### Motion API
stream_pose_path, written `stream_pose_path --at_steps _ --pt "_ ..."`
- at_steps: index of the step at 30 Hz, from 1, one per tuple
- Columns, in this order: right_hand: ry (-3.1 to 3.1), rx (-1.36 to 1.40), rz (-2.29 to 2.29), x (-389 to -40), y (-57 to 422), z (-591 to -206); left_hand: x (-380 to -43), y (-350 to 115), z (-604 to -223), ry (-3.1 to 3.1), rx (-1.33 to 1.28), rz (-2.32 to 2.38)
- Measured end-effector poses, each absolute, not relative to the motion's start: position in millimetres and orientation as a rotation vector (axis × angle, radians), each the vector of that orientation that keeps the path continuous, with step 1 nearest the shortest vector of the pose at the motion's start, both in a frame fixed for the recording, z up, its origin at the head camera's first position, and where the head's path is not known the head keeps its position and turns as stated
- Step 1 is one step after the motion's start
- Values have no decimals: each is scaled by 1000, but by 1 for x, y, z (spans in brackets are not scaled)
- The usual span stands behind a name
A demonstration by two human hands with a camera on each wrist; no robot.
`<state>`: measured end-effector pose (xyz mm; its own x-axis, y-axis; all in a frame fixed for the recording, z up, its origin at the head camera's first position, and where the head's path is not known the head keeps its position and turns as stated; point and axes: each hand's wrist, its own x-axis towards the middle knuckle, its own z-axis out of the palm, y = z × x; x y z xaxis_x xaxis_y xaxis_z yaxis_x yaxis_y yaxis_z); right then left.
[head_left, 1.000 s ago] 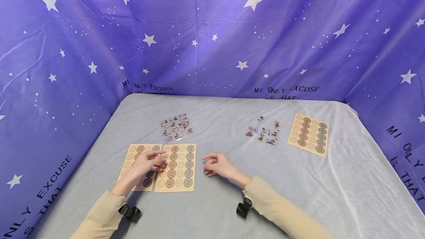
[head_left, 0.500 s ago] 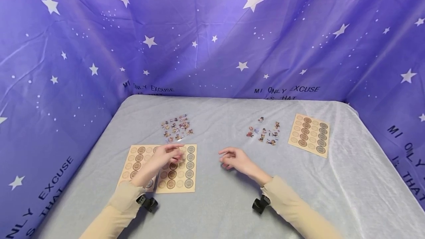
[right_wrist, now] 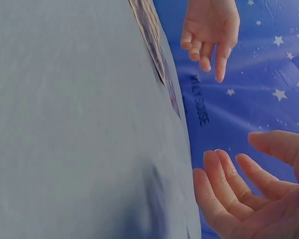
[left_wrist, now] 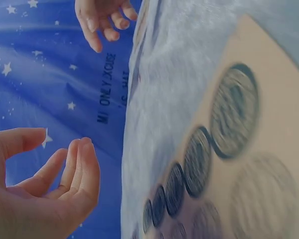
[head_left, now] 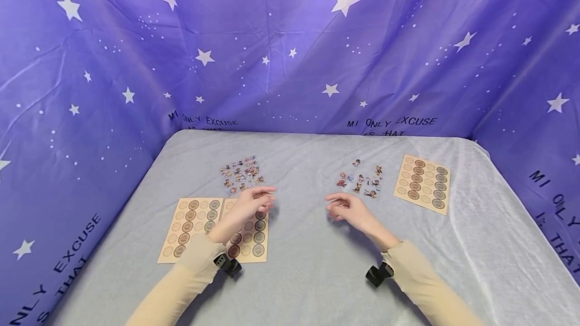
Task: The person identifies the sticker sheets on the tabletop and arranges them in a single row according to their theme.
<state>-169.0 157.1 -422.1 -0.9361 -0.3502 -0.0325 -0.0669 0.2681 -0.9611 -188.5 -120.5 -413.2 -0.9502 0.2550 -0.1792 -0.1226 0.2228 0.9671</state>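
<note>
Thumbs and fingers were held apart: left hand raised over a tan sheet, right hand over grey cloth (figure stickers were seen nearby).

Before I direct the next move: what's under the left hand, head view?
A tan sheet with printed circles: the lower right ones show. The left hand hides much of the sheet's upper right, so that part cannot be seen there.
</note>
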Motion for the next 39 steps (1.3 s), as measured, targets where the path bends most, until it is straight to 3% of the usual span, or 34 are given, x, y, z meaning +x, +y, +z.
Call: stream_pose_path --at_steps 31,39 --pt "2645 -243 -1690 -164 269 -413 -214 -2 -411 2033 341 1819" --pt "2620 -266 -1827 -167 305 -430 -207 26 -391 2004 399 1815"
